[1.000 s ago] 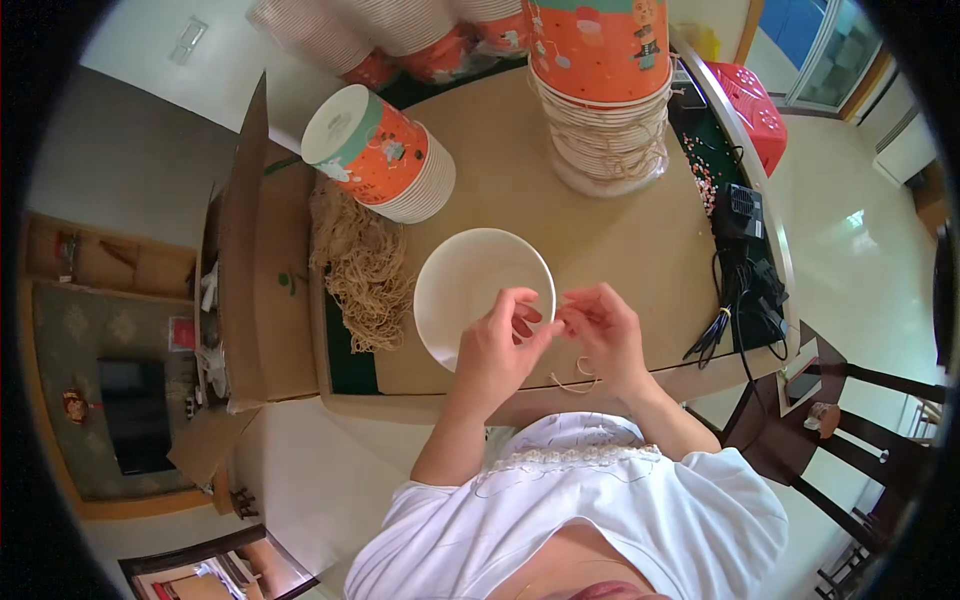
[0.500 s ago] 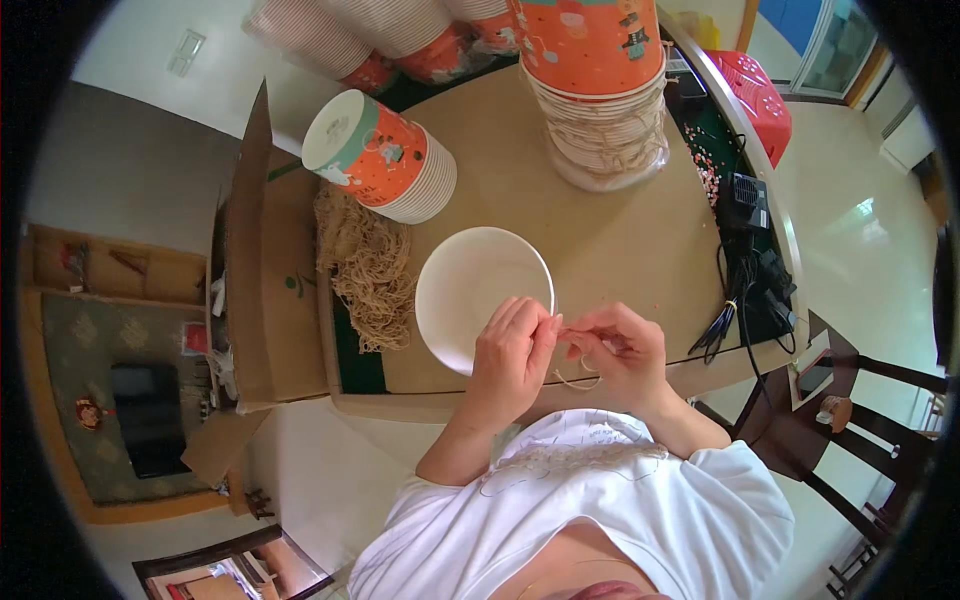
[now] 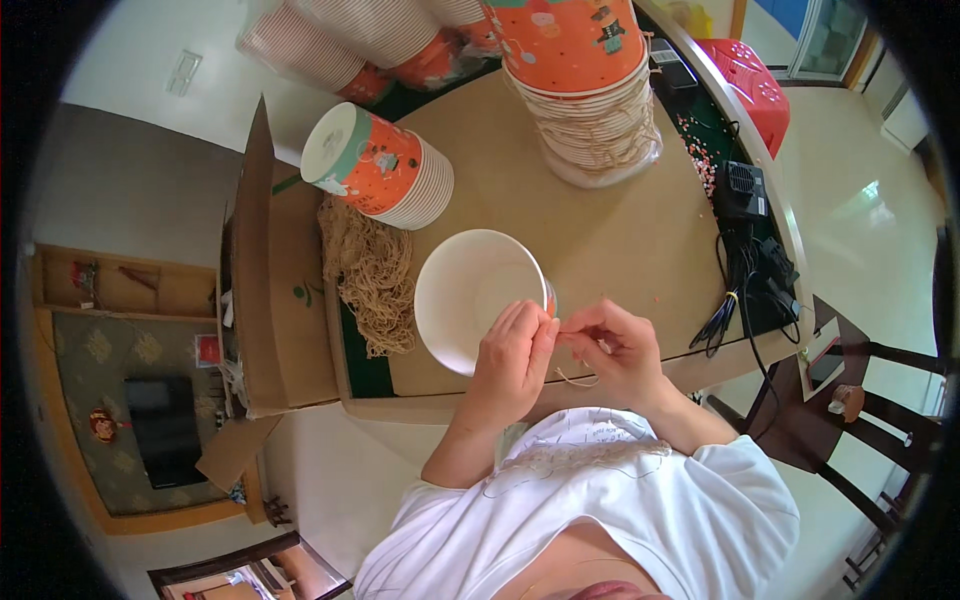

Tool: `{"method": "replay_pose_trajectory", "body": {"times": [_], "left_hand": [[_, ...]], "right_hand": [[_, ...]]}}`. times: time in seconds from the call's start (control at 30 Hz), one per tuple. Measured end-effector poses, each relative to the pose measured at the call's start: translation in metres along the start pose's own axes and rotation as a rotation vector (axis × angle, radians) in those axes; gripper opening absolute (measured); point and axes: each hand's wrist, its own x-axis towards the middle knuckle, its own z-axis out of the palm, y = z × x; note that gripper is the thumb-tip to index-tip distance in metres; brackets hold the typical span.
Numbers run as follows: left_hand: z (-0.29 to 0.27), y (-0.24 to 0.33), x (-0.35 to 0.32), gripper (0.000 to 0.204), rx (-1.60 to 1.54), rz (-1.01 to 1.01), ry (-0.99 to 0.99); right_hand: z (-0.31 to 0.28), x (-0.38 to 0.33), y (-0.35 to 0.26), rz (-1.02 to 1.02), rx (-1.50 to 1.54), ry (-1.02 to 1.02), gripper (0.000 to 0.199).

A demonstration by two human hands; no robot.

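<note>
A white-lined paper bucket is tipped with its mouth toward me at the table's near edge. A sliver of its printed outside shows beside my fingers. My left hand is closed in a pinch on the rim at its near right side. Close beside it, my right hand pinches a thin beige string, whose loose end curls below the fingers. The fingertips of both hands almost meet at the rim. How the string is fixed to the bucket is hidden by the fingers.
A heap of beige strings lies left of the bucket, beside an open cardboard box. Behind stand a tilted stack of orange buckets and a taller stack with strings hanging from it. Black cables and adapters line the right edge.
The bucket has turned slightly, so more of its printed side shows by the rim. My right hand has shifted a little toward the left. The whole view has tilted slightly.
</note>
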Motion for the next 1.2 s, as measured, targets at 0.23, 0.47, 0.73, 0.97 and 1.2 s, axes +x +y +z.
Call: {"method": "replay_pose_trajectory", "body": {"times": [0.23, 0.47, 0.73, 0.97, 1.2], "left_hand": [[0.005, -0.008, -0.005, 0.013, -0.103, -0.043, 0.014], [0.006, -0.004, -0.007, 0.018, -0.067, -0.065, 0.084], [0.004, -0.023, -0.011, 0.038, 0.117, -0.206, 0.024], [-0.001, -0.023, -0.011, 0.028, 0.066, -0.243, 0.141], [0.002, -0.024, -0.011, 0.028, 0.040, -0.212, 0.123]], "right_hand": [[-0.001, 0.001, 0.002, 0.055, -0.104, 0.001, 0.007], [-0.006, 0.008, 0.003, 0.275, 0.162, 0.050, 0.007], [0.005, 0.020, 0.041, 0.083, -0.025, 0.092, 0.008], [0.007, 0.024, 0.032, 0.086, -0.146, 0.003, 0.007], [0.006, 0.023, 0.032, 0.069, -0.199, 0.011, 0.008]]}}
